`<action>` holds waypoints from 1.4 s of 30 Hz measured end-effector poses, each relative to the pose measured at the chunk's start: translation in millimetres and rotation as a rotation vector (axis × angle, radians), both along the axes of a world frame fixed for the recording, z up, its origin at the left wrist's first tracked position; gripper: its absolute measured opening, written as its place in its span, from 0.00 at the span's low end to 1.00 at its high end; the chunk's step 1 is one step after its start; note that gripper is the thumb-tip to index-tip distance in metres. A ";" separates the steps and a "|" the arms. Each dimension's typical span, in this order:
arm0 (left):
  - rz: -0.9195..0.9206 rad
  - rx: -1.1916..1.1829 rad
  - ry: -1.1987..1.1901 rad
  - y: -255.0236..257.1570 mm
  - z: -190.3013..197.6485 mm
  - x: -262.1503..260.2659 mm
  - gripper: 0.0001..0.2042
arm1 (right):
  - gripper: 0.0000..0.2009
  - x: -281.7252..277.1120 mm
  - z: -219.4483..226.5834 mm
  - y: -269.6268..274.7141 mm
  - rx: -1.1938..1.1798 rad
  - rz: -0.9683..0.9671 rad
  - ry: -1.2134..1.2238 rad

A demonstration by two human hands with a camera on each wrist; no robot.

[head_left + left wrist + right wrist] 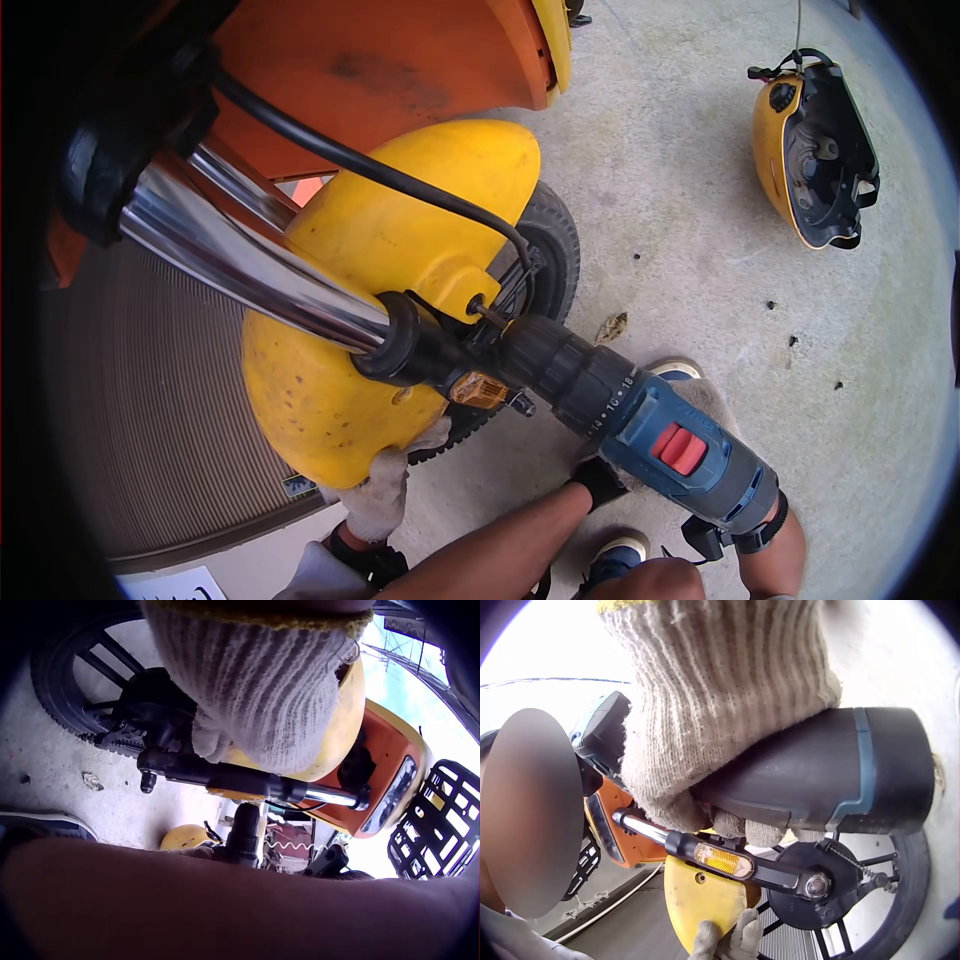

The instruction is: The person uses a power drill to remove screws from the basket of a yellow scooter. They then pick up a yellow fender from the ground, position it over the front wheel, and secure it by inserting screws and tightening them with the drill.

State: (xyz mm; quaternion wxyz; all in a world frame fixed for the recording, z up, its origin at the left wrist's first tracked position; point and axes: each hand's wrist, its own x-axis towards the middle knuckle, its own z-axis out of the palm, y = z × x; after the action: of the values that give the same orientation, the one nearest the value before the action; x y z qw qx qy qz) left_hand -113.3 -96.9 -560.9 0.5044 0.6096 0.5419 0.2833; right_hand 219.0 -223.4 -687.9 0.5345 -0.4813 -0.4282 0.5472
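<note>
My left hand (378, 495), in a knitted work glove, grips the lower edge of a yellow front fender (310, 400) on a motorbike. In the right wrist view its fingertips (748, 934) lie over that edge. My right hand (727, 712), gloved too, is wrapped round the handle of a blue and black cordless drill (690, 455). From the head it is mostly hidden behind the drill body. The driver bit (492, 316) reaches into a recessed hole on the fender's side. Just beside it run the chrome fork tube (260, 275) and an amber reflector (479, 390).
A spoked wheel with a black tire (560, 235) stands beneath the fender. Over it curves a black cable (370, 165). A yellow helmet (775, 160) lies on the concrete floor at upper right. A ribbed brown mat (160, 400) is at left. My shoes and legs are below.
</note>
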 end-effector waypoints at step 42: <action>-0.399 0.288 0.646 22.1 -3.7 -34.1 0.17 | 0.36 -13.0 -65.5 -191.9 -0.911 -0.188 -1.104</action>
State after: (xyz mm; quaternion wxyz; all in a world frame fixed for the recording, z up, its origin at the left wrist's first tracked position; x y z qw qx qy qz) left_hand -147.5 -74.8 -564.6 0.2628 0.8249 0.4982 0.0466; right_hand 206.0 -415.3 -753.5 0.0313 -0.8975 -0.3217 0.3001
